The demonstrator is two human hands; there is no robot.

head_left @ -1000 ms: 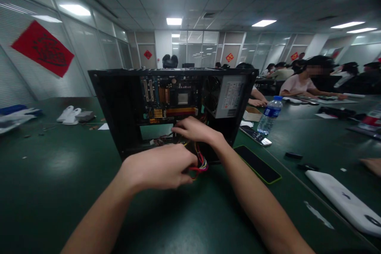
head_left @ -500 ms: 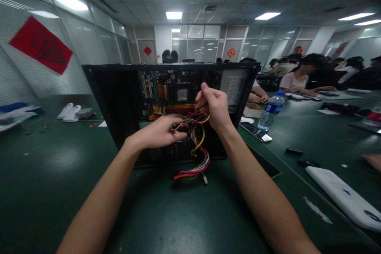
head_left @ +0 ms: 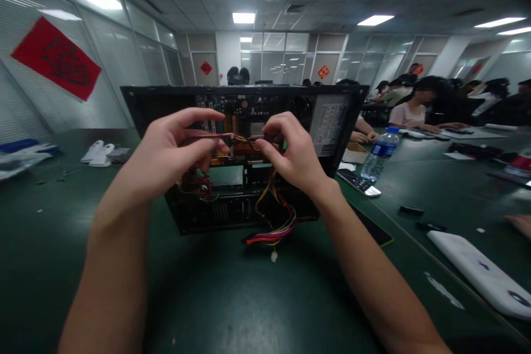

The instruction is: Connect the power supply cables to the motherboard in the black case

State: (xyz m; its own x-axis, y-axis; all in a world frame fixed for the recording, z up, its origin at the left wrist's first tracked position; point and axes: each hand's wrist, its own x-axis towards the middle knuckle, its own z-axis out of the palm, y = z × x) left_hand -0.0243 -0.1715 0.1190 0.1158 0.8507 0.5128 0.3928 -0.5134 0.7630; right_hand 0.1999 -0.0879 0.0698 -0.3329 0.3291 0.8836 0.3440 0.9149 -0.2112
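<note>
A black computer case [head_left: 348,116] stands with its open side towards me, showing a motherboard [head_left: 244,104] and a power supply [head_left: 332,121]. Thin red, yellow and black power supply cables [head_left: 237,137] stretch between my hands in front of the board. My left hand [head_left: 170,149] grips their left part between thumb and fingers, its index finger stretched out above. With thumb and fingertips, my right hand [head_left: 292,149] pinches the other end. Below it, a thicker multicoloured cable bundle [head_left: 286,224] hangs out over the case's lower edge, with a white connector [head_left: 274,256] at the table.
On the right are a water bottle [head_left: 379,154], a dark phone [head_left: 359,182], a small box [head_left: 354,153] and a white phone [head_left: 477,271]. White objects [head_left: 99,154] and plastic bags [head_left: 27,157] lie left on the green table [head_left: 232,310]. Other people sit at the right.
My left hand has moved left and up, drawing the cables out sideways. My right hand has come slightly lower and left. The hanging bundle's white connector has swung left.
</note>
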